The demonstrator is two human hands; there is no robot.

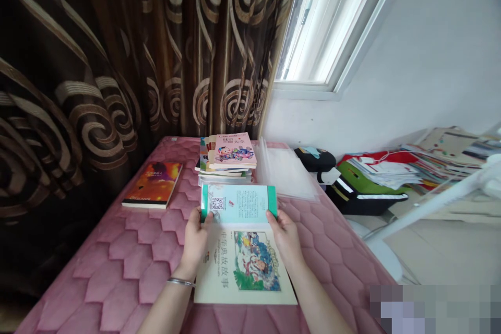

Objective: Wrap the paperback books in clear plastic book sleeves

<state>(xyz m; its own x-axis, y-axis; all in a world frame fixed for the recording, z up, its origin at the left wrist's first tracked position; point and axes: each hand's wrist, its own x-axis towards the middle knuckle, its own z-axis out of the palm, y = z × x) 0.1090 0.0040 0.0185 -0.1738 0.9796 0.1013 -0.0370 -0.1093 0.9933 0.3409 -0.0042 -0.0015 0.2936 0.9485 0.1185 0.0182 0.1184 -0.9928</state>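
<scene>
An opened picture book lies sideways in front of me. Its cream page carries Chinese characters and a coloured illustration, and a light teal cover flap with a QR code extends beyond its far side. My left hand is closed on the left edge of the flap, thumb on top near the QR code; a silver bangle circles that wrist. On the opposite side my right hand pinches the flap's right edge, its thumb also on top. The fingers underneath are hidden.
A stack of books with a pink one on top stands just beyond. An orange book rests to the left on the pink quilted bed. Clear plastic sheets lie right of the stack. A green-and-black bag sits past the bed's right edge.
</scene>
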